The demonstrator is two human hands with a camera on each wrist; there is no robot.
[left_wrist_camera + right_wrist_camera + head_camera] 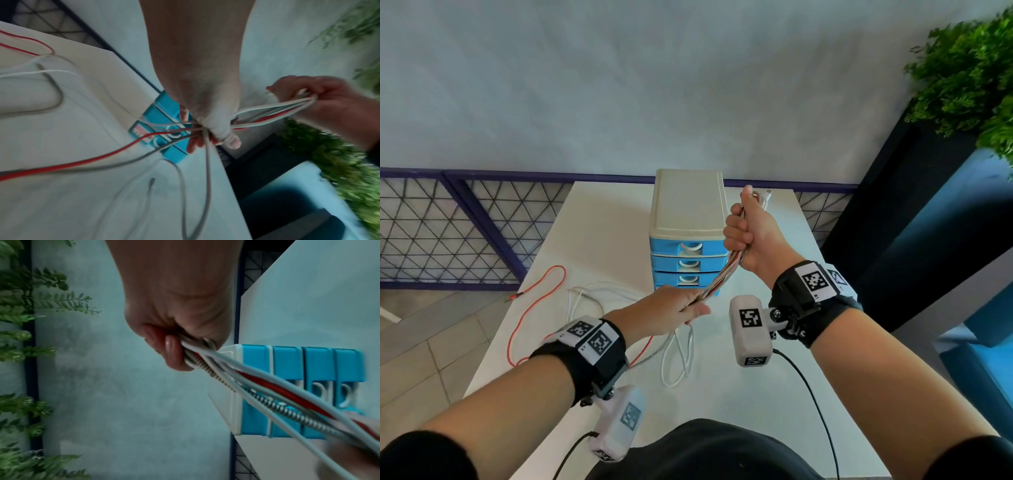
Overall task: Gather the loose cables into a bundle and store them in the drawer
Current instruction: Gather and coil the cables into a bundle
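A bundle of cables (722, 275) (white, red and a metal-coiled one) stretches taut between my two hands in front of the blue drawer unit (686, 236). My right hand (748, 233) is raised beside the unit's top and grips the upper end in a fist, with cable ends poking out above it. My left hand (676, 306), lower and near the unit's base, pinches the same strands (267, 112). Below that hand the red cable (530, 308) and white cable (678, 356) trail in loops over the white table (602, 219). All drawers look closed.
The drawer unit has a cream top and several blue drawers with white handles (345, 395). A purple-framed mesh railing (448, 226) runs behind the table. A green plant (969, 75) on a dark planter stands to the right.
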